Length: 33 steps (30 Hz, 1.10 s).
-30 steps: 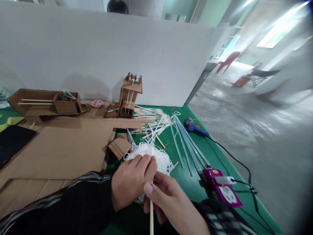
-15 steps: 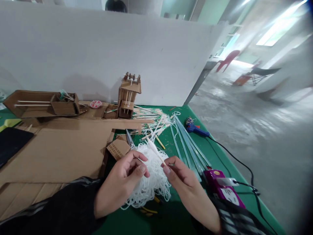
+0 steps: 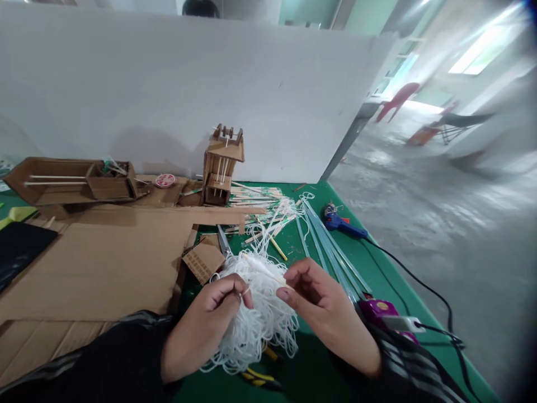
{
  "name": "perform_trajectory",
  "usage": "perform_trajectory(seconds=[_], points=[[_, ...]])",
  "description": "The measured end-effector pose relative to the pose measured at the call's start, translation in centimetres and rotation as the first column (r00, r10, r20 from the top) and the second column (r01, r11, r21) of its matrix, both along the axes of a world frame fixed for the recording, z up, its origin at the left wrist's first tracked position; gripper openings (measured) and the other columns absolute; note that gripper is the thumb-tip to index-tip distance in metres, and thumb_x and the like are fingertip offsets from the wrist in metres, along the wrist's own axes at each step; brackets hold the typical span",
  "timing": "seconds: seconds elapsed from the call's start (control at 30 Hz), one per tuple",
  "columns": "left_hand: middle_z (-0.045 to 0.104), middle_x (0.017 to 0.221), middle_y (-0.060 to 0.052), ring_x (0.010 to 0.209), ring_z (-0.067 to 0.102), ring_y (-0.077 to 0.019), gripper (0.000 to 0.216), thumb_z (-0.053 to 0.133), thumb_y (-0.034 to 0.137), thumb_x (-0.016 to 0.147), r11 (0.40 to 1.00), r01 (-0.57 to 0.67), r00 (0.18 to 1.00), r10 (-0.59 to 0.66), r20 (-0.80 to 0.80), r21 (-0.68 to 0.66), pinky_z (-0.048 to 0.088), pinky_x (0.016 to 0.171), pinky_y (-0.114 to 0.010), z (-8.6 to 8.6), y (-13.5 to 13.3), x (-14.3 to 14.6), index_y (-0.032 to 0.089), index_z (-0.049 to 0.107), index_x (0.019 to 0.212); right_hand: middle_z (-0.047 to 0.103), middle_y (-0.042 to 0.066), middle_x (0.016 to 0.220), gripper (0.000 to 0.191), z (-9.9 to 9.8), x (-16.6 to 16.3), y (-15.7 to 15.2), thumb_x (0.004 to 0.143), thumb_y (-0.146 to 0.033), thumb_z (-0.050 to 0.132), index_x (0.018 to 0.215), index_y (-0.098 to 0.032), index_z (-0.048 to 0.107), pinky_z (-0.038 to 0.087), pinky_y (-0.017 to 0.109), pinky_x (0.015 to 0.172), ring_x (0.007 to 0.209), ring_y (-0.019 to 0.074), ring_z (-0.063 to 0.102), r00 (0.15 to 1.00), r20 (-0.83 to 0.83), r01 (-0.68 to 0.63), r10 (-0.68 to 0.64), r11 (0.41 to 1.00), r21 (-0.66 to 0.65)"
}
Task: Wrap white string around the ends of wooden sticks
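Note:
My right hand (image 3: 323, 302) pinches the lower end of a thin wooden stick (image 3: 263, 267) wound with white thread, which points up and to the left. The fingers of my left hand (image 3: 213, 316) are closed on a strand of white string (image 3: 245, 291). Under and between both hands lies a large loose heap of white string (image 3: 264, 330). Yellow-and-black handles (image 3: 260, 378), perhaps of pliers, stick out beneath the heap. Scissors (image 3: 224, 240) and a small cardboard piece (image 3: 204, 258) lie just beyond my left hand.
Several wooden sticks (image 3: 255, 196) lie behind the heap. To the right are clear glue sticks (image 3: 325, 240), a blue glue gun (image 3: 344, 225) with a cord, and a purple power strip (image 3: 380, 308). Cardboard models (image 3: 224, 168) stand along the white partition (image 3: 168, 89).
My left hand has drawn its fingers together on the string. The wound stick has tipped lower toward the left, with my right hand still on its end. The view has shifted slightly.

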<state>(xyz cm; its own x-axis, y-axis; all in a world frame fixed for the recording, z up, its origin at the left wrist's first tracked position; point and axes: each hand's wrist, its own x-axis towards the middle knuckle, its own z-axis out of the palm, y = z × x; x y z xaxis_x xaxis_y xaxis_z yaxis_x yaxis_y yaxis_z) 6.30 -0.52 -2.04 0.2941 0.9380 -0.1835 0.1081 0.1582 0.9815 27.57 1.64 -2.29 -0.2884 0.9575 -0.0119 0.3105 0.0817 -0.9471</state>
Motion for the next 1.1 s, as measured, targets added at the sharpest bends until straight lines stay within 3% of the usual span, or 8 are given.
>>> perform_trajectory(seconds=[0.2, 0.43, 0.53, 0.67, 0.87, 0.97, 1.1], points=[[0.03, 0.054, 0.008, 0.048, 0.024, -0.009, 0.018, 0.039, 0.015, 0.083, 0.999, 0.005, 1.0, -0.005, 0.005, -0.049, 0.018, 0.046, -0.022, -0.5, 0.0, -0.3, 0.019, 0.054, 0.073, 0.048, -0.004, 0.066, 0.022, -0.6, 0.1, 0.2, 0.09, -0.039, 0.059, 0.08, -0.021, 0.052, 0.034, 0.024, 0.052, 0.057, 0.012, 0.043, 0.997, 0.064, 0.026, -0.031, 0.996, 0.08], [0.023, 0.051, 0.01, 0.045, 0.019, -0.0084, 0.02, 0.041, 0.025, 0.092, 0.993, 0.013, 0.998, -0.005, 0.067, -0.116, 0.016, 0.043, -0.022, -0.7, -0.3, -0.2, 0.018, 0.057, 0.084, 0.052, -0.001, 0.063, 0.027, -0.9, -0.8, 0.2, 0.098, -0.036, 0.043, 0.081, -0.02, 0.057, 0.035, 0.026, 0.056, 0.057, 0.0132, 0.047, 0.975, 0.216, -0.097, 0.054, 0.976, 0.196], [0.034, 0.057, 0.009, 0.049, 0.029, -0.0072, 0.022, 0.048, 0.038, 0.094, 0.987, -0.023, 0.983, 0.053, 0.178, -0.161, 0.026, 0.047, -0.018, -0.9, -0.4, 0.0, 0.018, 0.057, 0.094, 0.051, -0.001, 0.065, 0.027, -1.0, -1.0, -0.2, 0.099, -0.037, 0.042, 0.083, -0.02, 0.055, 0.035, 0.025, 0.055, 0.057, 0.0126, 0.045, 0.977, 0.185, -0.13, 0.102, 0.981, 0.147], [0.054, 0.075, 0.003, 0.066, 0.048, -0.0095, 0.027, 0.054, 0.045, 0.092, 0.981, -0.054, 0.96, 0.102, 0.263, -0.185, 0.041, 0.064, -0.02, -1.0, -0.4, 0.3, 0.019, 0.056, 0.101, 0.045, -0.004, 0.066, 0.02, -1.1, -0.9, -0.5, 0.094, -0.04, 0.052, 0.087, -0.021, 0.048, 0.032, 0.023, 0.049, 0.055, 0.0114, 0.039, 0.986, 0.091, -0.14, 0.136, 0.989, 0.041], [0.058, 0.075, 0.001, 0.068, 0.05, -0.0113, 0.035, 0.057, 0.05, 0.089, 0.987, -0.087, 0.977, 0.111, 0.18, -0.137, 0.042, 0.061, -0.02, -1.2, -0.5, 0.2, 0.019, 0.061, 0.105, 0.054, -0.001, 0.067, 0.022, -1.2, -0.7, -0.5, 0.098, -0.032, 0.045, 0.083, -0.02, 0.055, 0.034, 0.026, 0.056, 0.059, 0.0126, 0.047, 0.961, 0.212, -0.218, 0.178, 0.959, 0.181], [0.061, 0.079, 0.0, 0.07, 0.052, -0.0119, 0.038, 0.058, 0.05, 0.088, 0.984, -0.085, 0.979, 0.112, 0.172, -0.156, 0.044, 0.063, -0.021, -1.2, -0.5, 0.2, 0.019, 0.062, 0.108, 0.057, 0.0, 0.07, 0.02, -1.2, -1.0, -0.5, 0.098, -0.03, 0.045, 0.086, -0.02, 0.056, 0.036, 0.025, 0.057, 0.06, 0.0129, 0.05, 0.952, 0.223, -0.248, 0.209, 0.954, 0.167], [0.059, 0.075, 0.0, 0.064, 0.05, -0.0112, 0.042, 0.059, 0.052, 0.086, 0.982, -0.105, 0.978, 0.132, 0.165, -0.16, 0.043, 0.059, -0.021, -1.3, -0.4, 0.3, 0.016, 0.062, 0.106, 0.052, -0.003, 0.064, 0.014, -1.2, -1.3, -0.6, 0.093, -0.031, 0.053, 0.084, -0.02, 0.051, 0.035, 0.024, 0.052, 0.055, 0.0116, 0.045, 0.959, 0.236, -0.194, 0.156, 0.97, 0.145]])
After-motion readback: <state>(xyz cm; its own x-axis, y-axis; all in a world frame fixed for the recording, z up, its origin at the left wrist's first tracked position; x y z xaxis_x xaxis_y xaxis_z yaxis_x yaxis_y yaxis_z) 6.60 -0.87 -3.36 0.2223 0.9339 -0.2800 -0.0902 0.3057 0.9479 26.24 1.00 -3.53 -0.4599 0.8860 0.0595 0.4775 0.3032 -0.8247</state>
